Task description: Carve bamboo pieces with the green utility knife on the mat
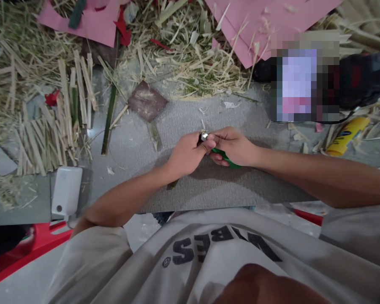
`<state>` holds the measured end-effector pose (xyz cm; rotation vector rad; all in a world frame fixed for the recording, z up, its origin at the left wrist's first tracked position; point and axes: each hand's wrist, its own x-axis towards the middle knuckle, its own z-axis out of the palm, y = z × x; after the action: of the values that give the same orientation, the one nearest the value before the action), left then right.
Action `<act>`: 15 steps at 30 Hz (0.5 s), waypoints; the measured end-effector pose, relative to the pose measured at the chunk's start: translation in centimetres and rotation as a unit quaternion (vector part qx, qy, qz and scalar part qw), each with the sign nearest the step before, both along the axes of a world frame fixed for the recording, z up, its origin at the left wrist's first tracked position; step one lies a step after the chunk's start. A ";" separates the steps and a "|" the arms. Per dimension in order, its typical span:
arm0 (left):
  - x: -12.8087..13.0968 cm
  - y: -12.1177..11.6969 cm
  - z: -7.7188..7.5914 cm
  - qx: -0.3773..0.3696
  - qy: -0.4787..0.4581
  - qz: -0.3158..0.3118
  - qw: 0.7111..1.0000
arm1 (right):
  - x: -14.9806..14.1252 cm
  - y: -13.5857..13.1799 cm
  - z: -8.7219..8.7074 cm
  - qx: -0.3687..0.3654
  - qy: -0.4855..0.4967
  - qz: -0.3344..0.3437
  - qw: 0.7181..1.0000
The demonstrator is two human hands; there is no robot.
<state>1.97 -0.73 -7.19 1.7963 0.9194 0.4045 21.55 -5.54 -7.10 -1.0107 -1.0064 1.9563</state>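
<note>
My left hand (187, 153) and my right hand (232, 145) meet over a grey mat (183, 122) on the floor. The right hand is closed round a green-handled tool (228, 160), a utility knife by its look, whose metal tip (204, 136) shows between the two hands. The left hand's fingers are pinched at that tip. Whether they hold anything else there is hidden. A thin green strip (172, 184) pokes out from under my left wrist.
Cut bamboo sticks (47, 139) lie in a pile at the left, with a long green strip (110, 114) and a brown square sheet (147, 100) beside them. Pink paper sheets (256, 21) and shavings lie beyond. A white cleaver blade (66, 190) lies at lower left, a yellow tube (346, 136) at right.
</note>
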 end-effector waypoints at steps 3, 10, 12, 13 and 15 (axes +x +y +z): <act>0.1 -0.3 0.3 0.011 0.005 0.025 1.000 | -0.5 -0.2 -0.2 0.014 0.019 -0.051 0.998; 0.5 -0.3 0.7 0.008 -0.027 0.030 0.999 | 0.0 0.3 -0.6 0.018 0.043 -0.047 0.998; 0.5 -0.3 0.8 0.002 -0.030 0.026 0.999 | 0.7 0.8 -0.6 0.012 0.062 0.012 0.998; 0.5 -0.3 0.9 0.000 -0.029 0.022 0.999 | 1.1 1.1 -0.5 0.004 0.068 0.051 0.996; 0.5 -0.3 1.0 -0.003 -0.024 0.010 1.000 | 1.8 1.7 -0.4 -0.019 0.074 0.122 0.990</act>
<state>2.43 -0.98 -6.17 1.7659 0.9054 0.4543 23.37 -3.80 -7.48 -0.7780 -1.0516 2.2222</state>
